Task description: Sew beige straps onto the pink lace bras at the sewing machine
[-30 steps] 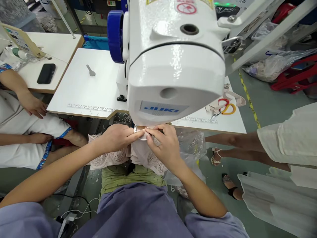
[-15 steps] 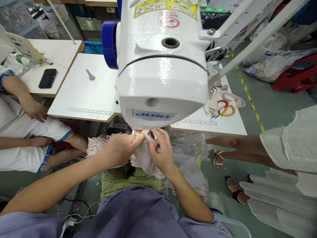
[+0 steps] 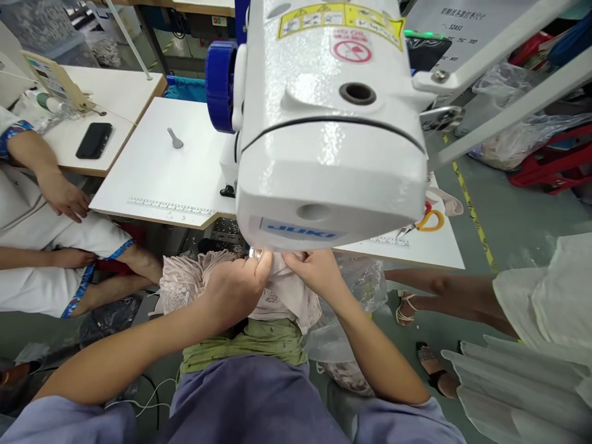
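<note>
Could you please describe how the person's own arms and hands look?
The left hand and the right hand are bare: no glove, watch or bracelet shows. Plain, muted purple sleeves, loose at the hem, leave both forearms uncovered and match the top. No markings or cables can be seen on the arms. The machine head hides some of the fingers.

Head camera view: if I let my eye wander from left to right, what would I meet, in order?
Black phone-like slab → grey spoon-shaped tool → worker's left hand → worker's right hand → scissors with yellow and red handles → standing person's white skirt.
</note>
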`<control>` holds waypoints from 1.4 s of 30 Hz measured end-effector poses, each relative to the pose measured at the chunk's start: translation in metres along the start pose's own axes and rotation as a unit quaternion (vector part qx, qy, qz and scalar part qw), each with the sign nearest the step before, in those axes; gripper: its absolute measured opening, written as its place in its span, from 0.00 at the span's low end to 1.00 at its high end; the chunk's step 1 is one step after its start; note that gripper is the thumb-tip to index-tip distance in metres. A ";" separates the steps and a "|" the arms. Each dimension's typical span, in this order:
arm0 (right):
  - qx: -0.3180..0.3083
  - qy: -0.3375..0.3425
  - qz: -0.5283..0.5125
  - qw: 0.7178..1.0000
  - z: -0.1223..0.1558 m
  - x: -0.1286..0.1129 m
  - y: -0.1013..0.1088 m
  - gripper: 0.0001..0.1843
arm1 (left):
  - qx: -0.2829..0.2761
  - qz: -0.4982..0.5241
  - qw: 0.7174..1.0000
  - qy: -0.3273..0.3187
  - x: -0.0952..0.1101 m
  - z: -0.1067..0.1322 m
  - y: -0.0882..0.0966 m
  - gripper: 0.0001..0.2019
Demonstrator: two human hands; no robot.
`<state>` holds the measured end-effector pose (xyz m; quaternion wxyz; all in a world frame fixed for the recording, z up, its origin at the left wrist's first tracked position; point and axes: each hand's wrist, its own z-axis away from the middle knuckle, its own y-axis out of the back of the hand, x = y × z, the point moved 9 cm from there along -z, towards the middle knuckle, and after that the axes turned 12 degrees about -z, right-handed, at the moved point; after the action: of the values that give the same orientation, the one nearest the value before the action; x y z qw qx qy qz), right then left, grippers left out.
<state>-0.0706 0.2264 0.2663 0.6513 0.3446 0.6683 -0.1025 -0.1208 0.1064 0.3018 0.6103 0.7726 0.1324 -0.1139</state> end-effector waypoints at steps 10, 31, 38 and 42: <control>-0.030 -0.017 -0.018 0.999 -0.010 0.009 0.000 0.06 | 0.020 0.002 1.000 0.012 0.000 0.001 0.000 0.16; -0.048 0.010 -0.026 0.998 -0.011 0.003 0.003 0.09 | -0.024 0.017 1.000 0.000 0.001 0.006 -0.017 0.22; -0.051 0.003 -0.059 0.997 -0.010 0.003 -0.004 0.12 | -0.028 0.046 0.998 0.023 -0.008 0.011 -0.022 0.18; -0.037 0.010 -0.061 0.997 -0.008 0.004 0.002 0.14 | 0.000 0.060 0.998 0.025 -0.008 0.009 -0.017 0.15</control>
<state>-0.0757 0.2338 0.2642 0.6493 0.2804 0.6977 -0.1139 -0.1343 0.1007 0.2864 0.6122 0.7821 0.1011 -0.0576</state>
